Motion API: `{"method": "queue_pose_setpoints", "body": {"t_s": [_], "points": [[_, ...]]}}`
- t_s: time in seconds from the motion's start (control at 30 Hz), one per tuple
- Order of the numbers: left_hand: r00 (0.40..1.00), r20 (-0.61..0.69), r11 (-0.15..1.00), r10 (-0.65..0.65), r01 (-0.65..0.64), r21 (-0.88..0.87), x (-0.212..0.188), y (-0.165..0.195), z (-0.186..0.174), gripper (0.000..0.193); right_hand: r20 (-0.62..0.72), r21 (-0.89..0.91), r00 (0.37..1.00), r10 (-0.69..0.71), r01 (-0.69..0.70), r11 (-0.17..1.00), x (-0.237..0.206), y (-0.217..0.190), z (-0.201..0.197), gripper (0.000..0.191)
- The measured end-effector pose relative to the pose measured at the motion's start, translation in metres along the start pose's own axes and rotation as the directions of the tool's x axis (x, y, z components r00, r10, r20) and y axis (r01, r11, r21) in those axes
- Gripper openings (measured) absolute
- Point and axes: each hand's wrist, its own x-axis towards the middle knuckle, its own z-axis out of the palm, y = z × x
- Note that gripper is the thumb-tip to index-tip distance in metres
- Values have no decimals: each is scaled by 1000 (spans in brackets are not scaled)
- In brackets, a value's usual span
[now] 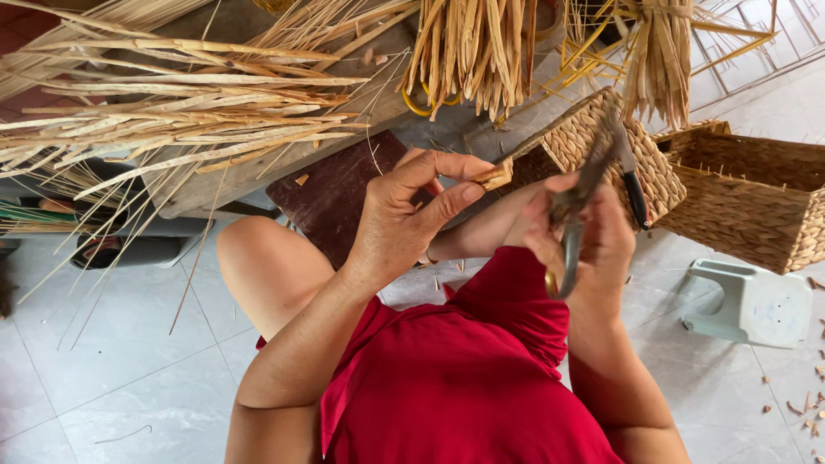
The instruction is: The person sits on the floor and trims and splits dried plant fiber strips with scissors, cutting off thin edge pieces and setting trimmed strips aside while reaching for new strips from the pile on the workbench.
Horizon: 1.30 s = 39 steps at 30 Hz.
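Step in hand, by judgement: trimming a strand end on woven work. The left hand pinches the short tan stub of a flat dried-reed strand between thumb and forefinger; those fingers are clamped together on it. The right hand is wrapped around the handles of a pair of dark metal shears with a black-sleeved handle; its fingers are closed on the grips. Whether the blades stand apart or together cannot be told, as they overlap the basket behind.

Location: the strand is held in the air above the person's lap, over the red garment, and touches no surface. It runs up and right to the small tan woven rectangular basket, which appears propped near the knees.

Orientation: the strand's long axis lies on a diagonal, cut end lower left at the fingertips, far end upper right at the basket rim. The shears' long axis is steeper, tips up towards the basket, handles down.

Next move, by judgement: the blades must come square across the strand close to the weave while the left hand keeps it taut.

Surroundings: a larger brown woven basket and a pale green plastic stool stand on the tiled floor to the right; bundles of dried straw lie on a wooden bench at upper left.
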Motion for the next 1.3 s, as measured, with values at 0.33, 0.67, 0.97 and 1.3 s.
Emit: {"method": "queue_pose_setpoints", "body": {"t_s": [0.33,0.67,0.97,1.3], "points": [[997,-48,935,-57,37,-352,-12,-8,15,17,-56,-1,992,-113,113,994,18,-10,34,43],[973,-195,968,125,-76,241,-11,11,15,13,-43,-107,998,-53,48,993,24,-5,43,45],[984,-171,994,-40,56,91,-15,3,14,6,-43,29,999,-1,2,1000,18,14,52,40],[979,-205,973,-2,49,226,-12,-1,21,9,-61,-59,993,-98,94,994,21,20,48,36]]}}
